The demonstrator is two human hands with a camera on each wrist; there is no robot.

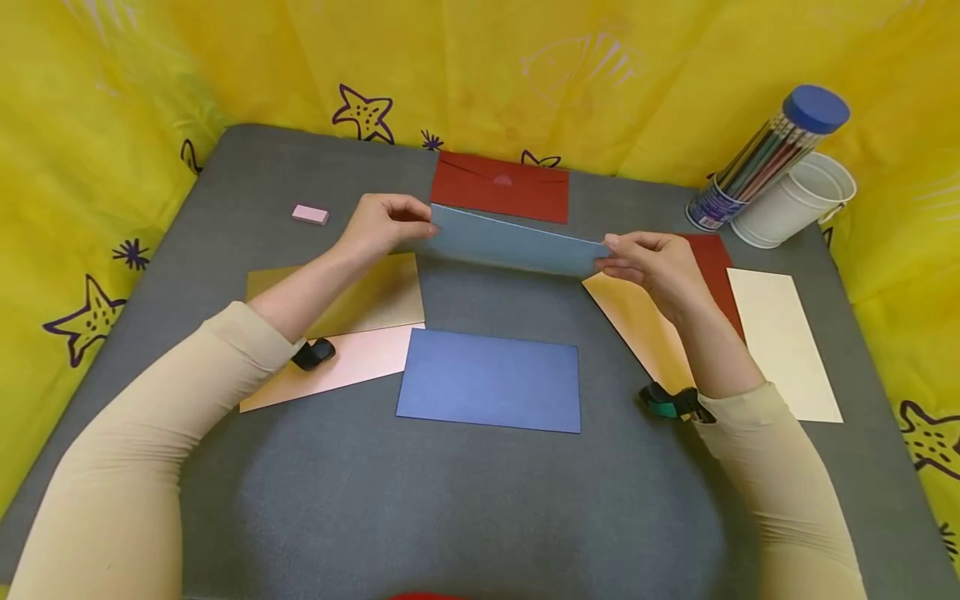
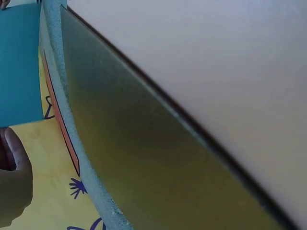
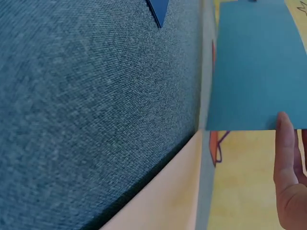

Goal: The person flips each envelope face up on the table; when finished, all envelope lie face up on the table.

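A light blue envelope [image 1: 517, 243] is held up above the middle of the table, tilted, with its plain face toward me. My left hand [image 1: 382, 225] pinches its left end between thumb and fingers. At the opposite end, my right hand [image 1: 652, 262] pinches the right edge. Below it on the table lies a blue envelope [image 1: 491, 381], and behind it a red envelope [image 1: 498, 187] with a flap and round seal. The right wrist view shows one finger [image 3: 284, 148] along the light blue envelope's face; part of that hand is cut off.
Under my left forearm lie a gold envelope [image 1: 375, 287] and a pink one [image 1: 367, 354]. Beneath my right arm are a peach envelope [image 1: 637, 308], a red one [image 1: 715, 258] and a cream one [image 1: 783, 346]. A pink eraser [image 1: 310, 214], a pencil tub [image 1: 765, 158] and a white bucket [image 1: 795, 200] stand farther back.
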